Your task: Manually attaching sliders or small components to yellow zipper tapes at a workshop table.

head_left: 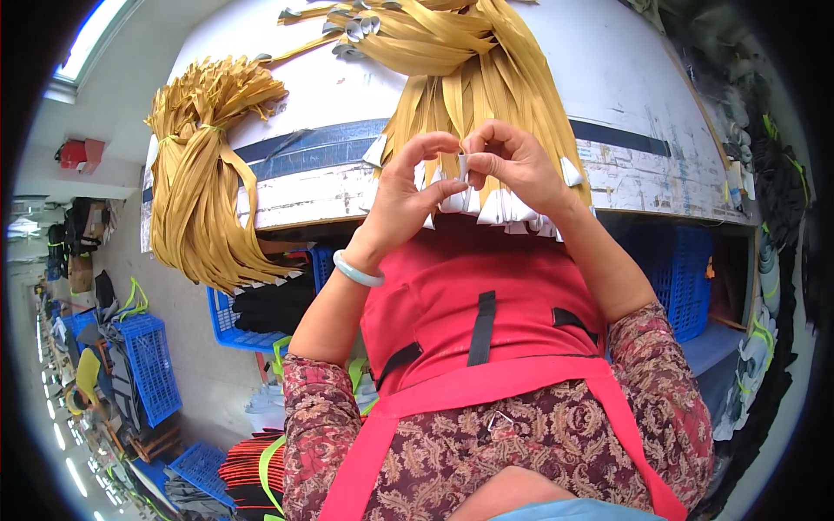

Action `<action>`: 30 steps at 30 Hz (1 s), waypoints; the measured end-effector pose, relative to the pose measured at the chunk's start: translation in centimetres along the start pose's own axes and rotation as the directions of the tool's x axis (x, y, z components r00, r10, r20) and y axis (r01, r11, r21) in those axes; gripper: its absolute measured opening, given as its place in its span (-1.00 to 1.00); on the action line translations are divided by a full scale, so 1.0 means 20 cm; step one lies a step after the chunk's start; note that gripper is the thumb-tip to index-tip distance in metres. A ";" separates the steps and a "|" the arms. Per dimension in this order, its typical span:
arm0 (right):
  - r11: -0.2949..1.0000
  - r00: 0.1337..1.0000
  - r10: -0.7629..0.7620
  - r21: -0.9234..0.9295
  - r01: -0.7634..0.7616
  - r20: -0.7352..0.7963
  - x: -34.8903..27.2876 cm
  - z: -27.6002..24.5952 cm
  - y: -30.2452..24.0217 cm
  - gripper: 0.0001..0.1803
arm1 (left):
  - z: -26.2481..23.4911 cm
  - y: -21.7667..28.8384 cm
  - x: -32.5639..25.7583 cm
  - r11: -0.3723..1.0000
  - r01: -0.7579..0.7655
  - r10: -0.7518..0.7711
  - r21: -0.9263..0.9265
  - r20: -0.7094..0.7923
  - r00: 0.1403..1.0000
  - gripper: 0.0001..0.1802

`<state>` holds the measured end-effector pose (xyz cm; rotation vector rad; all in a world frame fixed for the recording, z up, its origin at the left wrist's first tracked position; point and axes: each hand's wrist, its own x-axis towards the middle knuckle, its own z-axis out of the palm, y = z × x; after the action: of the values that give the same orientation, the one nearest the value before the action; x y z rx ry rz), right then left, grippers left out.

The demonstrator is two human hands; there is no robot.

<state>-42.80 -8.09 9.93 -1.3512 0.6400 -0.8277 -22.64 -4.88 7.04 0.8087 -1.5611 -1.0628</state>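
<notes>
One white strip end [463, 165] sits between the two hands, above the worktop's [321, 91] front edge. The right hand [474, 154] pinches it; the left hand [460, 165] curves beside it, thumb and forefinger apart, its grip unclear. This end seems mid-handling. Around it, one loose gold pile [469, 95] shows many white tips already on; what is left cannot be told. Leftward lies one tied clump [204, 191]; strips are too many to count. Beyond are at least four blue crates [148, 365].

Gold straps [486, 97], white tips [497, 208]. Red apron [426, 295], black strips [482, 328]. Maroon sleeves [658, 373], beige scrolls. Blue crates [149, 372].
</notes>
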 end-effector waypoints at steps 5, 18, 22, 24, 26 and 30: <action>0.999 1.000 0.014 -0.040 -0.014 -0.002 0.01 -0.02 0.02 -0.87 | 0.00 -0.07 0.04 0.997 0.010 -0.008 -0.074 0.019 1.000 -0.67; 0.951 0.935 0.309 -0.079 -0.300 0.174 0.14 -0.11 -0.03 -0.81 | -0.10 -0.17 0.10 0.826 0.357 -0.292 -0.435 0.210 0.933 -0.88; 0.975 0.960 0.220 -0.055 -0.214 0.175 0.12 -0.10 -0.01 -0.83 | -0.10 -0.13 0.09 0.817 0.331 -0.269 -0.473 0.196 0.943 -0.87; 0.982 0.970 0.189 -0.045 -0.184 0.155 0.11 -0.10 -0.01 -0.82 | -0.09 -0.10 0.10 0.787 0.352 -0.293 -0.507 0.195 0.936 -0.86; 0.983 0.974 0.176 0.029 -0.182 0.145 0.12 -0.10 -0.02 -0.82 | -0.09 -0.09 0.11 0.794 0.348 -0.287 -0.499 0.198 0.937 -0.87; 0.975 0.963 0.219 0.009 -0.224 0.159 0.12 -0.10 -0.03 -0.81 | -0.10 -0.10 0.10 0.852 0.351 -0.304 -0.388 0.180 0.936 -0.87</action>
<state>-43.11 -11.31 10.47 -1.2794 0.6401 -0.5414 -21.18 -7.85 6.15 0.7399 -1.2391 -1.6522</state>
